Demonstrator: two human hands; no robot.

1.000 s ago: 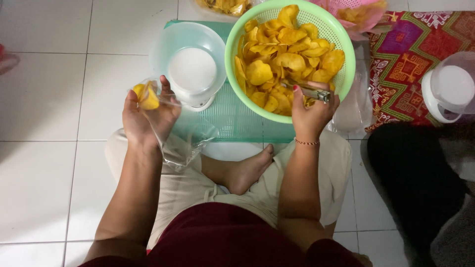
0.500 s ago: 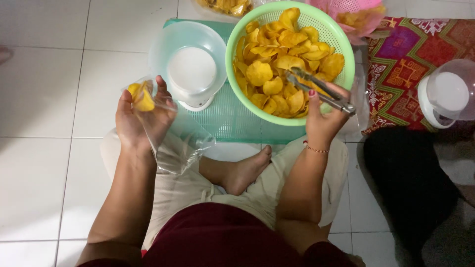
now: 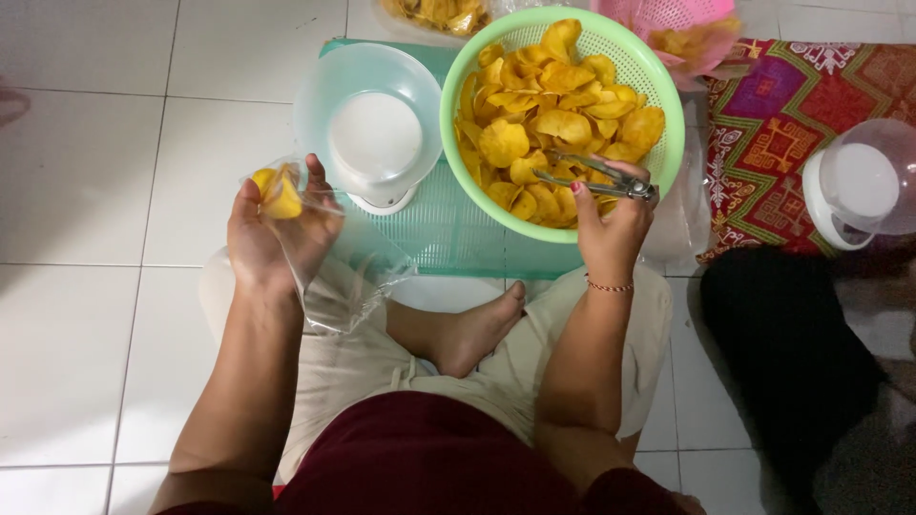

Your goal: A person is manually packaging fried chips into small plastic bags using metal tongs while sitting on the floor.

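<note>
White tiled floor [image 3: 114, 191] under green mat [image 3: 448, 229].

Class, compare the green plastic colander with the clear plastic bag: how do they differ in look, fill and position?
The round green plastic colander is rigid and opaque; the clear plastic bag is limp and see-through. The colander is heaped with yellow chips; the bag shows only a few at its mouth. The colander rests on a green mat; the bag is held up in the left hand. Both hold the same kind of chips.
</note>
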